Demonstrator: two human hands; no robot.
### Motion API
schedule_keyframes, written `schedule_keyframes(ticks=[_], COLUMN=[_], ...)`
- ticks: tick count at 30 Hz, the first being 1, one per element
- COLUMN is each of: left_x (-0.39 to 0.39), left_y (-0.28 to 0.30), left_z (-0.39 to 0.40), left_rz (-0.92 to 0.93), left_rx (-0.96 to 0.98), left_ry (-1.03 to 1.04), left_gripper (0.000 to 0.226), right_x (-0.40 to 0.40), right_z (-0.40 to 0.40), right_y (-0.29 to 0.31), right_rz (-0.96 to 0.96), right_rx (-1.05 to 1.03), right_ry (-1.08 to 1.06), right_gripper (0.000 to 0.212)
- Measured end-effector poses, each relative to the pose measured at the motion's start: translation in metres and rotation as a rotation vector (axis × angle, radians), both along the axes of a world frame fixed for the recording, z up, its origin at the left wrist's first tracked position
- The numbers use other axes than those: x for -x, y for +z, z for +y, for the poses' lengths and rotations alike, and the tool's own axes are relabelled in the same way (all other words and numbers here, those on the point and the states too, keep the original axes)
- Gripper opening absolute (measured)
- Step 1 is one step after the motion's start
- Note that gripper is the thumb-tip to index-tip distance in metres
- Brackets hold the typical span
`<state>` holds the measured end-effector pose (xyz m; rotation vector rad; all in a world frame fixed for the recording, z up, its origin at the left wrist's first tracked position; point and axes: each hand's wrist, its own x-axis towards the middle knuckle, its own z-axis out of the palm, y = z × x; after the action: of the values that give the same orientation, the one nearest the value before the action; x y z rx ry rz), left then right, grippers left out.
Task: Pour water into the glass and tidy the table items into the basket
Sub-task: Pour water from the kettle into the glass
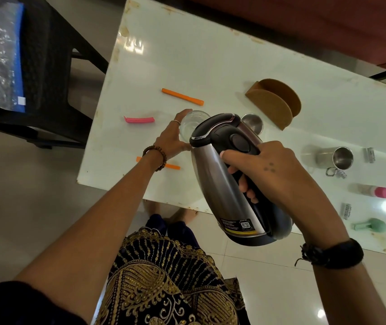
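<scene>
A home; white table (pixel 210 66), red sofa (pixel 304 24), tiled floor (pixel 35 184).

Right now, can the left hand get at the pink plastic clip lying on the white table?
Probably yes, once freed: the left hand grips the clear glass, and the pink plastic clip lies just beyond it with bare white table between.

White table (pixel 187 62); orange clip (pixel 182 96) far, pink clip (pixel 139 119) left. Kettle (pixel 229 174) silver with black handle. Brown holder (pixel 274 103). Pink-capped bottle (pixel 372 190) right. Dark, gold-patterned garment (pixel 168 277) near.
</scene>
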<state>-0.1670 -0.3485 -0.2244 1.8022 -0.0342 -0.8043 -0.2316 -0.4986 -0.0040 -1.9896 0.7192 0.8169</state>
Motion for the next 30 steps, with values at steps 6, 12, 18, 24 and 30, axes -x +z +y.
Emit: schedule_keyframes(ticks=[6,12,18,24,30], left_x=[-0.0005,-0.0004,-0.0007,0.0001,0.001], left_y=[-0.0039,-0.0012,0.0003,0.0015,0.0017], left_z=[0.0012,-0.0007,-0.0019,-0.0016,-0.0013], left_rz=[-0.003,0.007,0.022,0.026,0.022], left_rx=[-0.022,-0.02,-0.005,-0.002,-0.007], left_ry=[-0.012,0.003,0.016,0.017,0.013], left_gripper=[0.087,0.089,0.091,0.094,0.093], right_x=[-0.0015,-0.0032,-0.0052,-0.0057,-0.0063], right_z=[0.0001,0.0005,0.0017,0.003,0.0036], right_y=[0.0018,0.0022,0.0032,0.0021,0.0008], right_rz=[0.007,0.008,0.022,0.02,0.028], right_rx=[0.001,0.007,-0.006,-0.009,-0.002], right_ry=[0.003,0.01,-0.013,-0.017,-0.012], right_gripper=[0.032,0.032,0.031,0.031,0.031])
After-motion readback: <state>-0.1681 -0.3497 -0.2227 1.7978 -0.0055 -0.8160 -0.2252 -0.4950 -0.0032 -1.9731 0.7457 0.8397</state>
